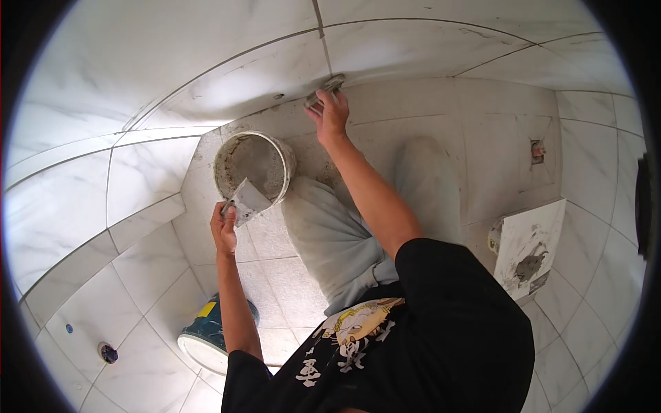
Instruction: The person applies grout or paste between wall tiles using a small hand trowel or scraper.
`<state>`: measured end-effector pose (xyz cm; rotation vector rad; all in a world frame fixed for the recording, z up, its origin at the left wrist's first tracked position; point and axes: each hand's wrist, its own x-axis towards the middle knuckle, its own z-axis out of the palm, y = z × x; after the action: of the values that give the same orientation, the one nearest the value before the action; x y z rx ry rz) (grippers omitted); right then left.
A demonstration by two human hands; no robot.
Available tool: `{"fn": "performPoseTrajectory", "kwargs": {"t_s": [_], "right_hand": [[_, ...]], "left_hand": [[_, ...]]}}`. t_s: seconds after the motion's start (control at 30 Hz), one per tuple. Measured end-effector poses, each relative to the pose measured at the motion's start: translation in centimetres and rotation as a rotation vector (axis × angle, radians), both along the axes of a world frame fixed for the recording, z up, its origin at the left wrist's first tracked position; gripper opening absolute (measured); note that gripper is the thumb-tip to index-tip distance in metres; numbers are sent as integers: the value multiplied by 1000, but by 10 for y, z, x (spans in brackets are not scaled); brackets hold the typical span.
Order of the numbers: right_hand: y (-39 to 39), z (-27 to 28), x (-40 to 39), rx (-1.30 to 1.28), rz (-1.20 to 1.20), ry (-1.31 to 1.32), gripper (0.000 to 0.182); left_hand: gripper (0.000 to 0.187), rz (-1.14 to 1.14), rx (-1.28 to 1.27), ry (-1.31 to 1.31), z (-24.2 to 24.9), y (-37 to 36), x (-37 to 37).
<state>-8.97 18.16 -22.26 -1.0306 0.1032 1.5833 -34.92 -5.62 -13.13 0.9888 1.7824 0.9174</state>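
Held in my left hand [224, 230] is a broad-bladed putty knife [249, 198], its blade smeared with grey paste. The blade sits over the near rim of a white bucket [290, 162], whose inside is coated with grey, wet-looking material. My right hand [332, 118] is raised to the foot of the tiled wall [385, 51], gripping a small grey, paste-smeared tool [333, 85]. That tool is at a vertical tile joint; its exact kind is hard to make out, partly covered by my fingers.
A dark green bucket [210, 323] lies near my left forearm. To the right, a white board [530, 248] with grey paste leans at the wall. A floor cutout [537, 151] and a wall pipe opening [108, 353] also show. My bent knees [323, 220] are close to the wall.
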Motion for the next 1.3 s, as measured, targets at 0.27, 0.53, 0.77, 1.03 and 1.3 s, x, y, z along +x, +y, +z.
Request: {"fn": "performPoseTrajectory", "kwargs": {"t_s": [0.27,0.53,0.77,1.03,1.3], "right_hand": [[-32,-25,33,-32,20,348,41],[18,-70,61,-79,-6,413,40],[23,-57,53,-127,38,522,39],[7,71,28,137,1,456,36],[-40,124,36,313,155,464,37]], "left_hand": [[23,61,25,-8,-7,-15,-10],[25,565,257,-332,29,-51,39],[39,918,290,-1042,37,-78,146],[39,560,166,-939,-4,-69,201],[41,563,172,-894,-12,-73,200]]}}
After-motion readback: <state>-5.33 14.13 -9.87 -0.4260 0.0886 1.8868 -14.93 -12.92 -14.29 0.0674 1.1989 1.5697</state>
